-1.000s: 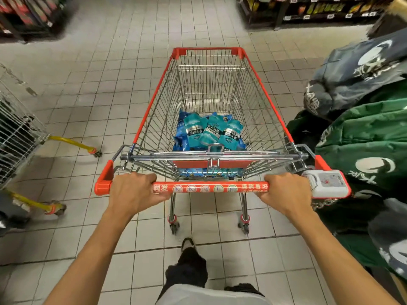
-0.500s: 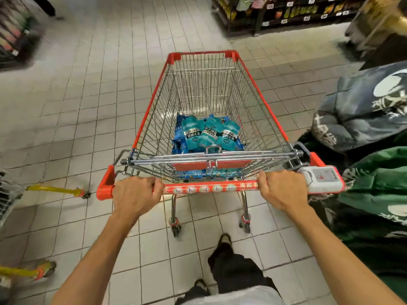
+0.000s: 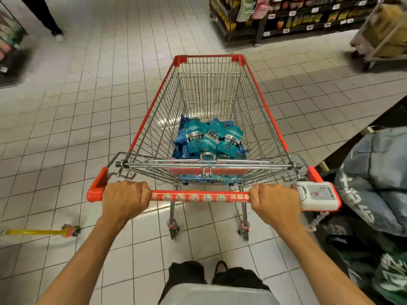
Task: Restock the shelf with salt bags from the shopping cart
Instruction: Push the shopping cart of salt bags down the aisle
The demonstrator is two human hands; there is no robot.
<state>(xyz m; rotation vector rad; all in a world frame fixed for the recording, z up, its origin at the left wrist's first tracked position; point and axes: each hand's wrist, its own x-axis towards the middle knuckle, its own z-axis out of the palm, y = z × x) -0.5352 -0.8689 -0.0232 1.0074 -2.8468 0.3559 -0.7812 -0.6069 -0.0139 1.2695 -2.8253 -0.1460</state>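
With my left hand and right hand clenched around the cart handle and the salt bags heaped at the cart's near end, I risk clipping the bedding just right of the cart.

Both bare forearms reached forward, left hand curled over the cart handle near its left end, right hand gripped near its right end, knuckles up.
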